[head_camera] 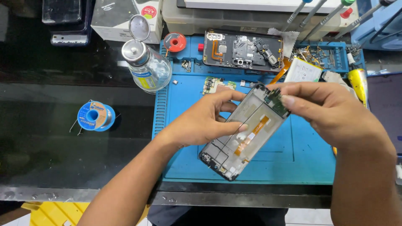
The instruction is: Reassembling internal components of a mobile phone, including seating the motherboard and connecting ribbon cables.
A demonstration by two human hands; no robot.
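We pinch the phone frame [245, 134] between both hands [201, 121] [331, 113]; our right grip, closed on its small board [276, 101], could tear the ribbon.

frame [245, 134]: an opened phone frame, back side up, black rim around a pale inner plate
pose: tilted, running from lower left to upper right, held above the blue mat [301, 155] (not resting on it)
inside: an orange flex strip [251, 136] runs lengthwise along the middle; thin dark wires cross the pale plate
board [276, 100]: a small green circuit board at the upper end, sitting in the frame's top corner
lower end: dark, with small parts along the bottom edge, over the mat's near border
holds: left hand [201, 121] grips the left long edge, right hand [331, 111] pinches the upper end at the board
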